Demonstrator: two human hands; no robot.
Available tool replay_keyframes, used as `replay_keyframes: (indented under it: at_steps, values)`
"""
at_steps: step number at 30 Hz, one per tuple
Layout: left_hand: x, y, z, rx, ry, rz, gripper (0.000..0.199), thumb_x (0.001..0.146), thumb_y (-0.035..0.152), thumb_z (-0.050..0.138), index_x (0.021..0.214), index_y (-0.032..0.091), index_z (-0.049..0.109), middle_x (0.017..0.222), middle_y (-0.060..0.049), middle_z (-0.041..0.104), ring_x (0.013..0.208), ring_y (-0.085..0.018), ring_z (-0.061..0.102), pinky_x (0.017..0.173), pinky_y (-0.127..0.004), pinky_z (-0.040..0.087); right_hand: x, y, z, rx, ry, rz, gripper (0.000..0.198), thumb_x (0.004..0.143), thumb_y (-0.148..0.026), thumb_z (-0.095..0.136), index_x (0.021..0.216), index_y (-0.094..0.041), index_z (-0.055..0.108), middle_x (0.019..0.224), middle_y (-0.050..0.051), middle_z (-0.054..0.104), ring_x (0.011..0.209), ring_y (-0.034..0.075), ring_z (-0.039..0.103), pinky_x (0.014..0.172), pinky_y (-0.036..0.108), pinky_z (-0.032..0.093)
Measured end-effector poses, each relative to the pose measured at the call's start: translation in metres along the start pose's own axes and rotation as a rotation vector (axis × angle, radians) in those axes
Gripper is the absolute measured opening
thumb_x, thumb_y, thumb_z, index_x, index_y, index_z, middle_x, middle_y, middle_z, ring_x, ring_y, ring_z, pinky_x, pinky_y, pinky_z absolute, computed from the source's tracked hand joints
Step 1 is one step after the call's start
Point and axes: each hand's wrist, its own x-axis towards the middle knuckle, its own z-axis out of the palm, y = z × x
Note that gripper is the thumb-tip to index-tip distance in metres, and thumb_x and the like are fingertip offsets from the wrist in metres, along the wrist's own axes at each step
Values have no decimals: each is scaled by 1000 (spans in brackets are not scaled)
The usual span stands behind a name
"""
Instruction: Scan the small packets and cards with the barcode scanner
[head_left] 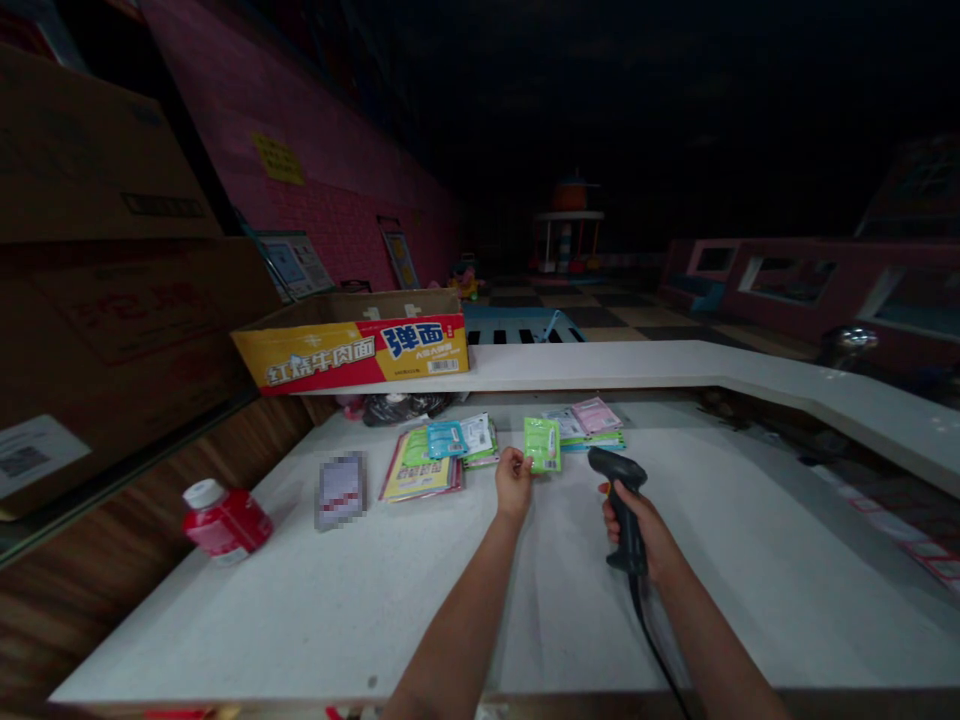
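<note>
Between the thumb and fingers of my left hand (514,480) is the edge of a green packet (541,442), held just above the white table. My right hand (637,525) wraps round the handle of a black barcode scanner (628,520), whose head points left toward the packet. A cable (651,625) runs from its base to the table's near edge. Beyond the green packet lies a small pile with a pink packet (596,414). Left of my left hand, a blue packet (445,440) and others rest on a yellow sheet (420,478) with printed codes.
A red bottle (229,522) with a white cap lies at the left, near a blurred-out card (341,490). A yellow and red carton (360,345) stands on the raised white ledge (600,365). Large cardboard boxes (112,320) are stacked at far left.
</note>
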Motion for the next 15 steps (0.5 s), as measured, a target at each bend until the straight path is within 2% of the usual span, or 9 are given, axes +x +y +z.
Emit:
replay_keyframes:
  at_steps: [4,9,12,15]
  values:
    - [0,0,0,16,-12,3,35,70,45,71,71,21,46,68,4,48,59,-10,51,54,-23,53,3,7,-16,180,-79,9,47,64,-51,83,90,-18,61,55,-5,50,43,7,42,38,18,36]
    - [-5,3,2,5,-16,-11,35,69,45,71,70,21,46,68,4,48,59,-11,53,55,-27,56,0,8,-20,281,-65,9,42,67,-46,83,89,-17,63,57,-5,49,45,6,40,39,16,35]
    - [-13,10,-1,-7,23,-7,36,68,47,72,70,21,47,70,4,49,59,-11,53,54,-27,56,-2,7,-18,287,-50,15,42,65,-45,84,88,-17,62,57,-5,48,44,6,39,39,16,35]
    - [-14,27,-15,1,112,44,36,70,48,71,72,20,49,71,3,50,61,-11,54,55,-26,57,-4,5,-18,291,-56,43,41,65,-45,83,88,-18,62,58,-5,48,45,6,39,38,16,34]
